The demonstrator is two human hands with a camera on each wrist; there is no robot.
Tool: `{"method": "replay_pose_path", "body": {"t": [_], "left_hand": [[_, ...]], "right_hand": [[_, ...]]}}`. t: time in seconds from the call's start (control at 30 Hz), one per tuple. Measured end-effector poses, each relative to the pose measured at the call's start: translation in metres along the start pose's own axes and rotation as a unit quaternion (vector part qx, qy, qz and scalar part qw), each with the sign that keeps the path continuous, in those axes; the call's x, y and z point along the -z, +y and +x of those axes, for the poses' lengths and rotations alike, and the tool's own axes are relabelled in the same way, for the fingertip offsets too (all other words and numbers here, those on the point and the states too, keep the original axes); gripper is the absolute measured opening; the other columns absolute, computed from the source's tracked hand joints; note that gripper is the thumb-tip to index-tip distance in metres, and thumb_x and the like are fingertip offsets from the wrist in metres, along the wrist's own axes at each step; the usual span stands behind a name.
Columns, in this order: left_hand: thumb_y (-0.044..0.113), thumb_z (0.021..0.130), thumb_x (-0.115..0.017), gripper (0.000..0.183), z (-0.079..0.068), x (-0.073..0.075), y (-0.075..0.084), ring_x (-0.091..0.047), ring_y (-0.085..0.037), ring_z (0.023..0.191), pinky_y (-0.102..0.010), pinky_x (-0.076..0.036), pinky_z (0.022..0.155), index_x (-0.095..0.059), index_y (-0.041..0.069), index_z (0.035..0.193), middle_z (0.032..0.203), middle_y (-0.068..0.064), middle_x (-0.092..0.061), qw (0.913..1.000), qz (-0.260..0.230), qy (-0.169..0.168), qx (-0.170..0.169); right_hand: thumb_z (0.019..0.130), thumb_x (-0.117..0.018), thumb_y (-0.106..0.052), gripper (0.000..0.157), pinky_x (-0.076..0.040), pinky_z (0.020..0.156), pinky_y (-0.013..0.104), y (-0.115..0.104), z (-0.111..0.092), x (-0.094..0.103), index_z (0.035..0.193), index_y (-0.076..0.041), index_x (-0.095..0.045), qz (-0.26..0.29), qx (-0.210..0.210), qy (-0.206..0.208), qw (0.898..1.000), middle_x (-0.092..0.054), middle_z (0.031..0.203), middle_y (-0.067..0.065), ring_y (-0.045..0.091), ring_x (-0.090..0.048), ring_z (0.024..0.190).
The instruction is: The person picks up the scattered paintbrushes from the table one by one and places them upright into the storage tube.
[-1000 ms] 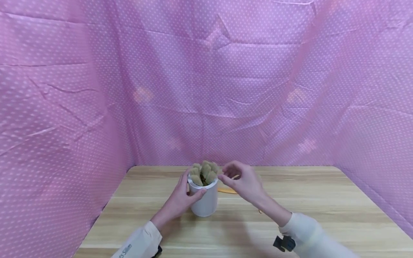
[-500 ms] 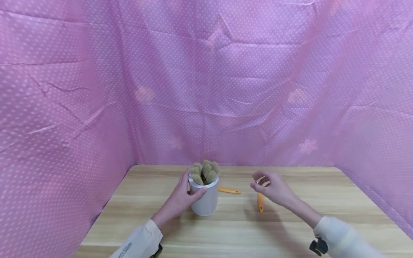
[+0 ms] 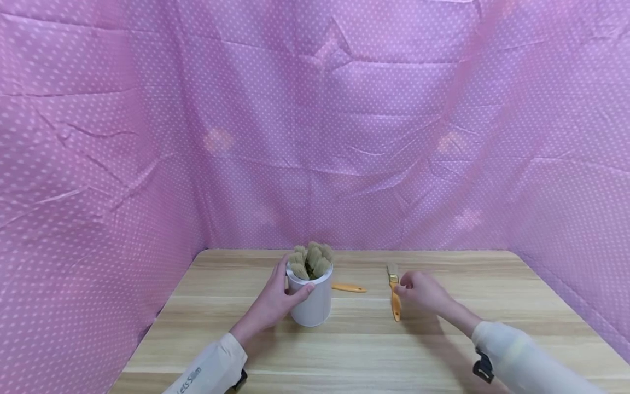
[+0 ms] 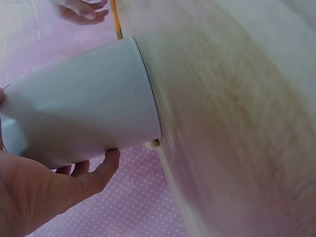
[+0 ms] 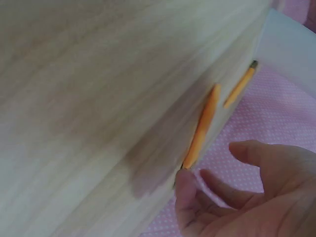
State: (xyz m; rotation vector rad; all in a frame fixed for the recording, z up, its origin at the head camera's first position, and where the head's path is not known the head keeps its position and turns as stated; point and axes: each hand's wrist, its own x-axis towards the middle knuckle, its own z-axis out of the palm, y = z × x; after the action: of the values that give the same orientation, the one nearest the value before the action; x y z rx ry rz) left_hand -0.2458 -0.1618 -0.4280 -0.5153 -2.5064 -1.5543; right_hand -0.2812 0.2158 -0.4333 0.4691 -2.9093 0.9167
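Note:
My left hand [image 3: 273, 303] grips a white can [image 3: 311, 309] near its top, thumb on the front. The can stands upright on the table, and several paintbrushes [image 3: 315, 261] poke out of it with their pale bristles up. My right hand [image 3: 427, 293] is at a paintbrush [image 3: 396, 301] that lies on the table with bristles pointing away. In the right wrist view its orange handle [image 5: 202, 128] shows; my fingertips are right by its ferrule, while the thumb [image 5: 247, 150] stands apart.
Another brush's orange handle [image 3: 350, 287] lies on the table just right of the can, its other end hidden behind it. The wooden table [image 3: 221, 328] is enclosed on the visible sides by pink dotted cloth [image 3: 315, 137].
My right hand has moved from beside the can's rim to the right and down to the lying paintbrush. The left hand stays on the can.

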Motion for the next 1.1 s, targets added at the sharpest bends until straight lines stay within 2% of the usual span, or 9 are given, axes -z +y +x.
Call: {"method": "replay_pose_path", "body": {"t": [0.1, 0.2, 0.27, 0.47, 0.67, 0.8, 0.9, 1.0, 1.1], "left_hand": [[0.059, 0.088, -0.074, 0.104, -0.001, 0.001, 0.001, -0.026, -0.033, 0.147, -0.06, -0.023, 0.116, -0.016, 0.016, 0.162, 0.162, -0.013, -0.024, 0.9998, 0.02, 0.001, 0.006], [0.06, 0.087, -0.074, 0.108, -0.003, 0.002, 0.001, -0.023, -0.035, 0.148, -0.061, -0.023, 0.115, -0.013, 0.014, 0.163, 0.164, -0.015, -0.021, 0.9996, 0.024, 0.002, 0.012], [0.059, 0.087, -0.074, 0.108, -0.003, 0.002, 0.0, -0.023, -0.036, 0.148, -0.061, -0.024, 0.115, -0.012, 0.014, 0.163, 0.164, -0.015, -0.02, 0.9997, 0.019, 0.0, 0.013], [0.056, 0.088, -0.075, 0.105, -0.002, 0.0, -0.001, -0.024, -0.034, 0.148, -0.061, -0.026, 0.114, -0.013, 0.015, 0.163, 0.164, -0.013, -0.022, 0.9999, 0.008, -0.004, 0.01], [0.054, 0.089, -0.075, 0.099, 0.0, -0.001, -0.001, -0.026, -0.032, 0.147, -0.061, -0.031, 0.112, -0.017, 0.022, 0.162, 0.162, -0.009, -0.024, 1.0, 0.0, -0.007, 0.001], [0.056, 0.088, -0.075, 0.101, 0.001, 0.0, -0.001, -0.025, -0.032, 0.147, -0.06, -0.031, 0.112, -0.016, 0.021, 0.162, 0.163, -0.009, -0.023, 1.0, 0.002, -0.007, 0.006], [0.058, 0.088, -0.075, 0.102, 0.002, 0.0, 0.0, -0.024, -0.031, 0.148, -0.059, -0.029, 0.114, -0.016, 0.021, 0.162, 0.163, -0.009, -0.023, 0.9999, 0.005, -0.007, 0.011], [0.058, 0.088, -0.074, 0.102, 0.002, 0.0, 0.0, -0.023, -0.03, 0.148, -0.059, -0.026, 0.115, -0.015, 0.021, 0.162, 0.164, -0.008, -0.022, 0.9998, 0.008, -0.007, 0.015], [0.056, 0.088, -0.074, 0.101, 0.003, 0.0, -0.002, -0.023, -0.03, 0.148, -0.06, -0.026, 0.115, -0.015, 0.021, 0.162, 0.163, -0.009, -0.022, 0.9999, 0.006, -0.006, 0.01]], "right_hand": [[0.094, -0.072, -0.024, 0.025, -0.044, 0.053, 0.03, 0.002, 0.004, -0.008, 0.086, 0.0, -0.068, -0.009, -0.028, -0.005, 1.0, -0.06, 0.071, 0.004, 0.015, -0.049, 0.06], [0.093, -0.073, -0.026, 0.028, -0.034, 0.047, 0.026, 0.003, 0.009, -0.017, 0.077, -0.006, -0.063, -0.01, -0.054, -0.003, 0.998, -0.054, 0.064, 0.001, 0.013, -0.042, 0.054], [0.093, -0.073, -0.027, 0.031, -0.029, 0.045, 0.024, 0.004, 0.012, -0.022, 0.072, -0.009, -0.059, -0.013, -0.061, -0.001, 0.998, -0.051, 0.06, 0.0, 0.012, -0.039, 0.052], [0.091, -0.075, -0.023, 0.035, -0.024, 0.043, 0.023, 0.0, 0.016, -0.028, 0.064, -0.011, -0.055, -0.025, -0.061, 0.009, 0.998, -0.046, 0.055, -0.003, 0.01, -0.033, 0.049], [0.084, -0.074, -0.01, 0.031, -0.027, 0.042, 0.022, -0.001, 0.02, -0.027, 0.06, -0.01, -0.054, -0.021, -0.057, 0.032, 0.998, -0.045, 0.053, -0.004, 0.01, -0.038, 0.046], [0.079, -0.073, -0.003, 0.031, -0.026, 0.042, 0.022, 0.004, 0.024, -0.025, 0.056, -0.01, -0.053, 0.004, -0.044, 0.043, 0.998, -0.04, 0.049, -0.008, 0.009, -0.036, 0.044], [0.079, -0.074, -0.001, 0.022, -0.031, 0.044, 0.023, 0.01, 0.028, -0.024, 0.061, -0.006, -0.061, 0.035, -0.047, 0.039, 0.998, -0.045, 0.052, -0.006, 0.009, -0.04, 0.047], [0.078, -0.076, -0.001, 0.011, -0.042, 0.05, 0.026, 0.012, 0.029, -0.023, 0.072, -0.001, -0.066, 0.058, -0.051, 0.037, 0.996, -0.056, 0.063, -0.001, 0.013, -0.049, 0.056], [0.076, -0.078, -0.001, 0.013, -0.05, 0.059, 0.031, 0.013, 0.03, -0.022, 0.08, 0.002, -0.066, 0.063, -0.041, 0.042, 0.996, -0.061, 0.073, 0.003, 0.018, -0.056, 0.066]]}}
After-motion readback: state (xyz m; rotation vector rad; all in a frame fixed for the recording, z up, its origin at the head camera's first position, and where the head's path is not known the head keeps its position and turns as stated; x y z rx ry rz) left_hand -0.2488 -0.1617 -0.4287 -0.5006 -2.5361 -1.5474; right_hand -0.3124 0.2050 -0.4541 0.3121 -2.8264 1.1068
